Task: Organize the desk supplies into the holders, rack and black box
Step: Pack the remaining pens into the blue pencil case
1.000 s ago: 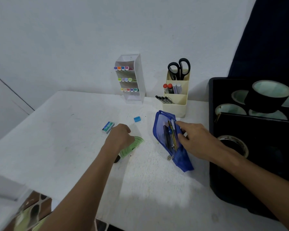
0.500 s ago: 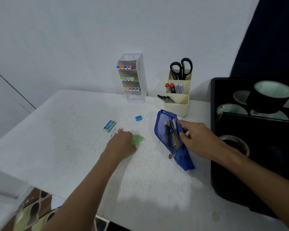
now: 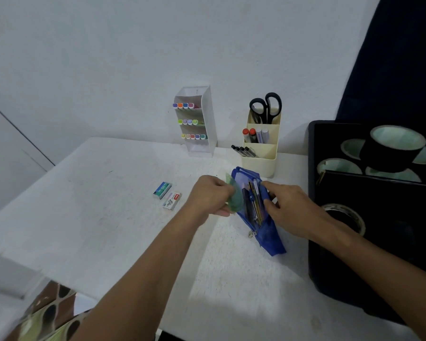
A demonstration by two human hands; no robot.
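Two bare hands work over a white table [image 3: 89,217] that stands against a pale wall, with a dark curtain at the far right of the room. The blue mesh pouch [image 3: 256,210] near the middle of the table serves as the landmark.

Well to the left of the pouch lie two small boxes side by side: a green-and-blue staple box [image 3: 162,190] and, just beside it on the near side, a white-and-red staple box [image 3: 172,200].

Just left of the pouch, the left hand [image 3: 210,196] has its fingers curled round a translucent green protractor [image 3: 235,199], gripping it upright with its edge at the open mouth of the pouch.

Behind the pouch and to its left stands a clear marker rack [image 3: 202,121] with three rows of coloured marker caps. Directly behind the pouch is a cream tiered pen holder [image 3: 262,153] with black scissors [image 3: 266,107] in the top tier, markers in the middle and black pens in the lowest.

Pens and pencils show inside the pouch. On the pouch's right edge, the right hand [image 3: 293,210] pinches the blue fabric, thumb and forefinger narrow together, holding the opening apart.

Right of the pouch sits the black box [image 3: 379,230], touching the table edge, with tape rolls [image 3: 394,148] inside.
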